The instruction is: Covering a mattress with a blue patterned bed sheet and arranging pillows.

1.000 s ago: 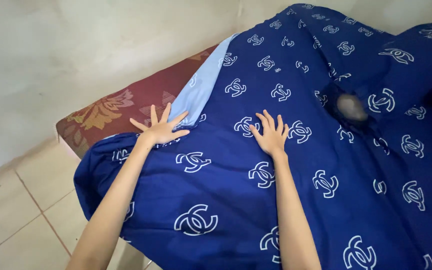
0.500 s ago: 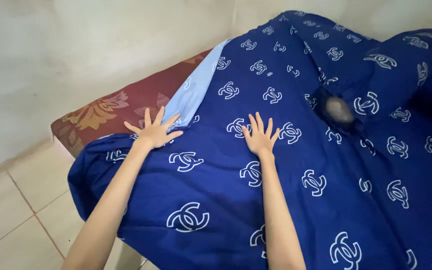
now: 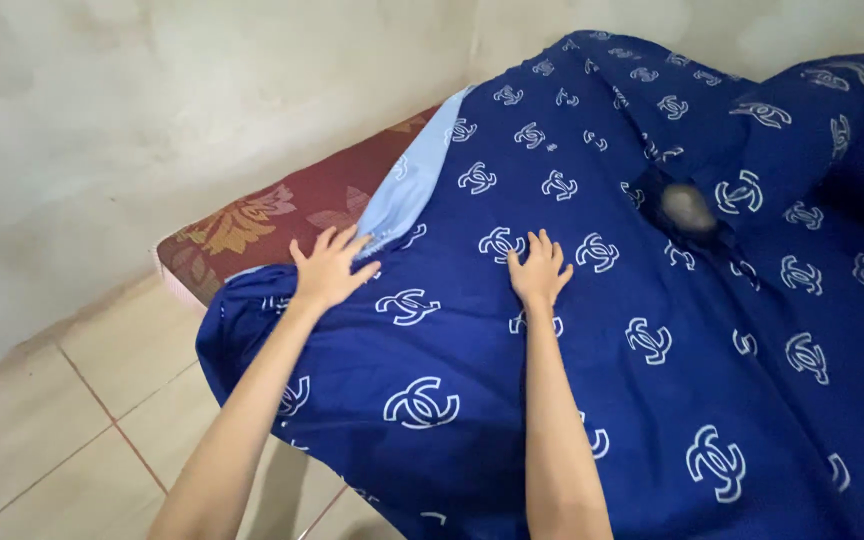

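Blue sheet (image 3: 652,330) covers most of the mattress (image 3: 252,225), whose left corner is bare. Step in hand looks like smoothing; next move likely calls for drawing cloth toward that corner. Left hand (image 3: 327,265) lies flat at the sheet's pale hem, fingers close together; right hand (image 3: 540,272) flat mid-sheet, fingers slightly apart. Arms straight.
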